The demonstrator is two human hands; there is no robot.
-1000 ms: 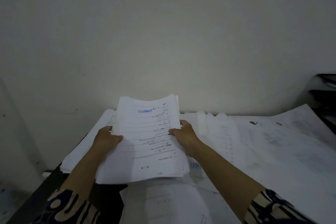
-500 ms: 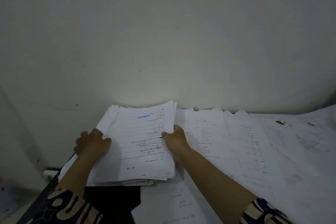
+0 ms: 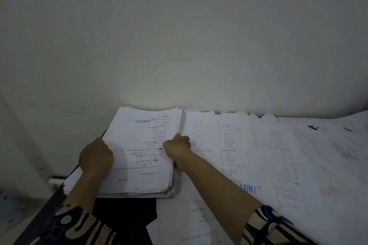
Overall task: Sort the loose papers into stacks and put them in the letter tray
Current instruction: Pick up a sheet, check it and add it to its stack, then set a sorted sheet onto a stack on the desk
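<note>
A thick stack of white printed papers (image 3: 139, 151), its top sheet stamped "APPROVED" in blue, lies flat at the left end of the dark table against the wall. My left hand (image 3: 95, 156) grips its left edge, fingers hidden under the sheets. My right hand (image 3: 177, 145) grips the right edge, thumb on top. Loose printed sheets (image 3: 249, 151) cover the table to the right, overlapping one another. The letter tray is out of view.
A pale wall (image 3: 179, 45) rises straight behind the table. A bare patch of dark tabletop (image 3: 125, 217) shows in front of the stack. A white object (image 3: 54, 182) sticks out at the table's left edge.
The stack has moved left and down, from lifted above the table to lying flat at its left end. The view has swung left, so the black tray at the far right has dropped out.
</note>
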